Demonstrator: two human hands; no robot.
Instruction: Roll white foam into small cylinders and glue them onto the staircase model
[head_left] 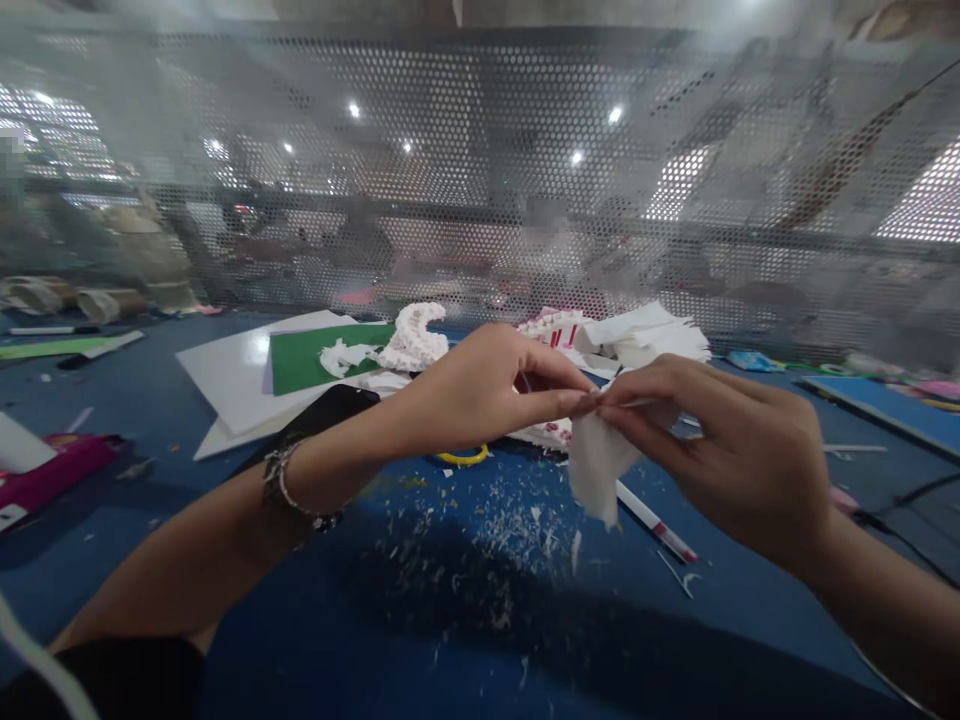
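Observation:
A thin, limp piece of white tissue (598,465) hangs above the blue table. My left hand (491,390) pinches its upper edge between thumb and fingers. Close against those fingertips, my right hand (739,450) also pinches the tissue, and the two hands touch or nearly touch. Behind my hands stand a white, bumpy curved piece (414,338) and a stack of white tissue sheets (651,335). A white piece with red patches (551,434) is partly hidden by my left hand and the tissue.
White paper scraps (510,530) litter the blue table (315,620). Green card (300,358) lies over white sheets (225,385) at the left. A white marker-like stick (654,522) rests below my right hand. Perforated metal panelling (465,130) rises behind. A cable (911,545) runs at the right.

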